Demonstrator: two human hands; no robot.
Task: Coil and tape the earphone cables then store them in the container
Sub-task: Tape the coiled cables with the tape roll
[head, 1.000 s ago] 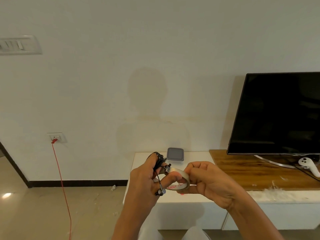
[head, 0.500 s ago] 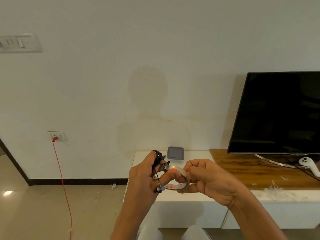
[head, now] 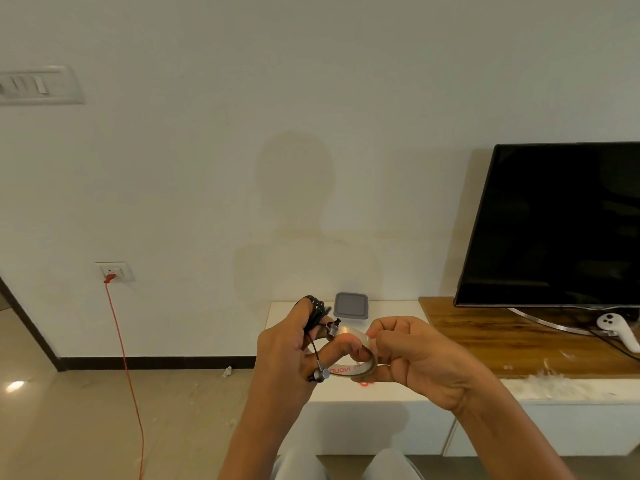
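Earphone cable point(head: 313, 315): black and thin, wound in a tight bundle over the raised fingers of the left hand point(head: 287, 355), at 11 o'clock from the tape roll point(head: 353, 367)

Earbuds point(head: 333, 327): two small metal cylinders with a dull shine; one sits at the roll's 10 o'clock edge, the other hangs on a short strand at its 8 o'clock edge

Left hand: fingers curled round the cable bundle, thumb pushed through the roll's hole

Right hand point(head: 415, 355): fingers bent and pinching the roll's rim at 2 o'clock, lower fingers tucked under it

Tape roll: a thin clear ring, glossy, with red lettering on the inner face, held between both hands above the cabinet's front edge

Container point(head: 350, 305): square with rounded corners and a matte grey lid, on the white cabinet point(head: 381, 393) at 12 o'clock from the hands, against the wall; the raised fingers and cable overlap its left side

Cabinet: smooth white top, joined at 3 o'clock by a wood-grain slab point(head: 485, 341) dotted with pale scraps

On the slab: a black-screened TV point(head: 554, 223) on a curved metal foot, with a white controller point(head: 620, 329) below it

At 9 o'clock: a wall socket point(head: 114, 271) with a red cord point(head: 128, 375) dropping to the beige floor
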